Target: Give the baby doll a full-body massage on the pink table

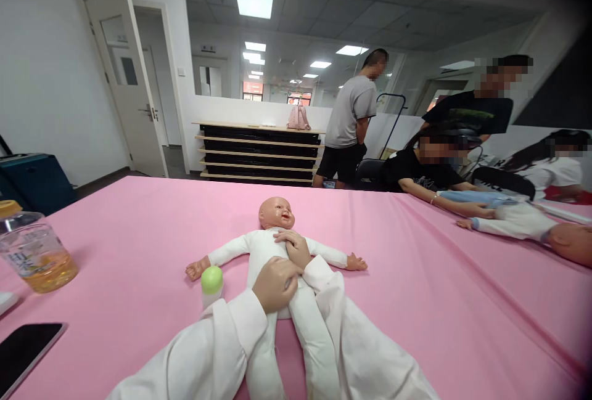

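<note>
As left hand (276,284) (curled, grip unclear) and right hand (296,247) (straight-fingered) are seemingly stroking the doll (259,252), next contact is needing gentleness.

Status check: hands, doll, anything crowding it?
Doll face-up, arms spread. Right hand on its chest; left hand curled over belly, grip unclear. Green-capped bottle beside one arm.

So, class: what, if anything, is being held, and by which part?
The right hand lies on the chest of the doll, no grip visible. The left hand curls over its belly; any hold there is hidden.
</note>
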Tool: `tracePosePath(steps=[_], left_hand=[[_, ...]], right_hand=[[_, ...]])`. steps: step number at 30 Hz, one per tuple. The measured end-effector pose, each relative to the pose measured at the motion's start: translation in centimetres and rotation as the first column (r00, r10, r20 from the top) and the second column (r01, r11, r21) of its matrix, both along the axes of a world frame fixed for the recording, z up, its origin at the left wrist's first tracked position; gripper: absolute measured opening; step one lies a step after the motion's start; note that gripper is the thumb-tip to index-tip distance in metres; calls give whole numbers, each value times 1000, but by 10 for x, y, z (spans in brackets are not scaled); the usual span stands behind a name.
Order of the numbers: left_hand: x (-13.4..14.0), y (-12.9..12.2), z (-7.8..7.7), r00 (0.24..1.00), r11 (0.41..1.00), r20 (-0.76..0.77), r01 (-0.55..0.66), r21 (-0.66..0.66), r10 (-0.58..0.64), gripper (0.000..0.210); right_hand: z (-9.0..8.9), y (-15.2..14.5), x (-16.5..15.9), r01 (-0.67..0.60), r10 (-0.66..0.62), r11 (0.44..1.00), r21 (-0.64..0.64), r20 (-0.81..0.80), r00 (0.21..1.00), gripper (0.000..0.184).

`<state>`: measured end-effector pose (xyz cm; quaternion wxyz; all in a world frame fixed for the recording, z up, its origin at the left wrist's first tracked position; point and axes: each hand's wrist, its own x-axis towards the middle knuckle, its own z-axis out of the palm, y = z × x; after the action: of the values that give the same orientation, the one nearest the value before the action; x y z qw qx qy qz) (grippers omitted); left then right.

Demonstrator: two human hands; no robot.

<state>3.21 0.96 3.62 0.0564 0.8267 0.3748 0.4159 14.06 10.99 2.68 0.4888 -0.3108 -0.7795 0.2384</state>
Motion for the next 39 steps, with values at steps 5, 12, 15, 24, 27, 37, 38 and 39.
tracePosePath(steps=[5,12,15,24,27,37,38,39], left_hand=[[-3,2,-2,947,950,95,-311,32,307,23],[-3,-3,0,999,973,-40,25,229,-16,19],[-3,-5,1,981,951,-131,172,256,-142,24],[-1,-5,2,998,997,-16,-64,50,65,29],[-1,-4,-1,972,973,52,-229,6,228,25],[-1,1,-7,973,950,-204,164,266,-111,19],[-1,0,-7,957,943,-245,220,250,-158,19],[-1,0,-6,946,943,-264,249,222,-187,20]], right_hand=[[-5,-12,5,169,-166,980,104,-39,985,27],[7,-39,7,-117,97,986,118,158,983,26],[8,-36,6,-150,133,986,68,214,968,29],[-11,-15,9,188,-189,982,-26,-17,982,31],[-11,-18,11,295,-291,955,23,-110,950,28],[-6,-30,10,22,-43,967,253,79,996,32],[-7,-28,10,10,-37,967,254,102,994,34],[-8,-26,10,-3,-29,969,249,123,992,35]])
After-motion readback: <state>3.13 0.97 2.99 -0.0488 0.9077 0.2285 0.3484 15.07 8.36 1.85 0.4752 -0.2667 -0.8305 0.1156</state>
